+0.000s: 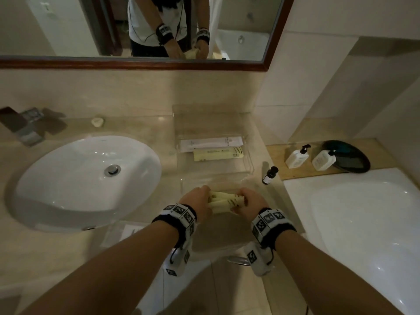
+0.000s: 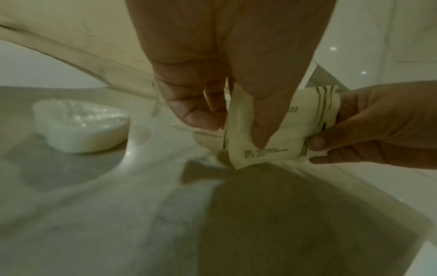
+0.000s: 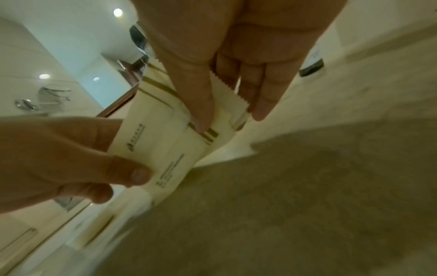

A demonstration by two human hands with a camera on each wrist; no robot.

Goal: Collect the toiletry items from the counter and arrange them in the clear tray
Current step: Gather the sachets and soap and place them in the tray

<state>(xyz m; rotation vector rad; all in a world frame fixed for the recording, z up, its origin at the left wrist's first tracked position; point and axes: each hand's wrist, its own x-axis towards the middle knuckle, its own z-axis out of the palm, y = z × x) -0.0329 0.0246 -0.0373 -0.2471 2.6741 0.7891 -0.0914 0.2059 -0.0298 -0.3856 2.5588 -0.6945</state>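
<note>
In the head view, the left hand (image 1: 197, 202) and the right hand (image 1: 251, 202) are meeting over the near part of the beige worktop (image 1: 141, 130), each grip closing on one end of a small bundle of cream sachets (image 1: 223, 202). The bundle is stretching between the two grips, clear of the clear tray (image 1: 248, 160), which is standing just beyond them. Lying flat in the tray, farther out from the grips, are a white packet (image 1: 211, 143) and a yellow packet (image 1: 218, 155) side by side. A small dark bottle (image 1: 270, 175) is standing upright beyond the right grip and to its right, just outside the tray wall. The white sink (image 1: 86, 178) is sitting to the left of the left grip. Two white pump bottles (image 1: 297, 156) are standing well off to the right on a wooden ledge (image 1: 276, 153).

In the left wrist view, the left hand (image 2: 227, 61) is pinching the near end of the cream sachets (image 2: 269, 134) between thumb and fingers (image 2: 201, 115), while the right hand (image 2: 378, 123) is pinching the striped far end. A white soap dish (image 2: 82, 127) is resting on the worktop (image 2: 94, 214) to the left of the grip.

In the right wrist view, the right hand (image 3: 236, 46) is pinching the serrated, striped end of the cream sachets (image 3: 160, 142), and the left hand (image 3: 59, 158) is gripping the printed end, thumb on top. The small dark bottle (image 3: 312, 65) is showing beyond the right grip.
</note>
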